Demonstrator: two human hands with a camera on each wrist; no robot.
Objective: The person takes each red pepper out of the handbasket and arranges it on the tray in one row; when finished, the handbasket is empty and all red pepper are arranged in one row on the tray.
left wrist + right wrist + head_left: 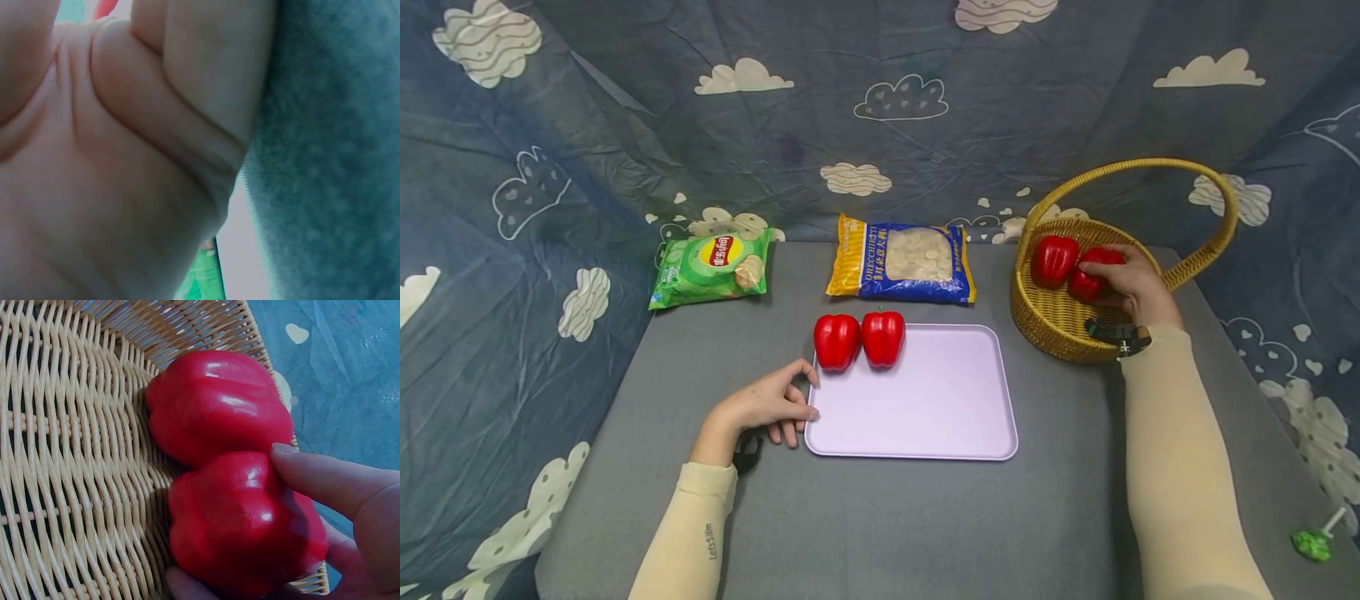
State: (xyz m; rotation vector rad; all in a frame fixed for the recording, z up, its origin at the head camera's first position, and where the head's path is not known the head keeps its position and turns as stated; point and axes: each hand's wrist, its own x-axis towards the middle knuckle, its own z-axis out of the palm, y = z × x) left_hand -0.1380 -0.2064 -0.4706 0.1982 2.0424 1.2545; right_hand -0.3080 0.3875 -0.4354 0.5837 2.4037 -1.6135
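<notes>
Right hand (1138,287): thumb and fingers clasp a red bell pepper (240,519) inside the wicker basket (1037,312). Immediately left of that grip lies a second red bell pepper (1054,260). Left of the grip and nearer the person: lilac tray (917,408), bearing two more bell peppers (837,342) (883,339). Left hand (763,404): fingers loosely bent, thumb at the tray's left rim. Well left of the grip: orecchiette bag (917,258); farther left, green Lay's bag (711,267).

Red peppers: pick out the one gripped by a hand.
In the head view, the rightmost red pepper, inside the basket: the right hand grips it, while its basket neighbour and the pair on the tray are not held.
</notes>
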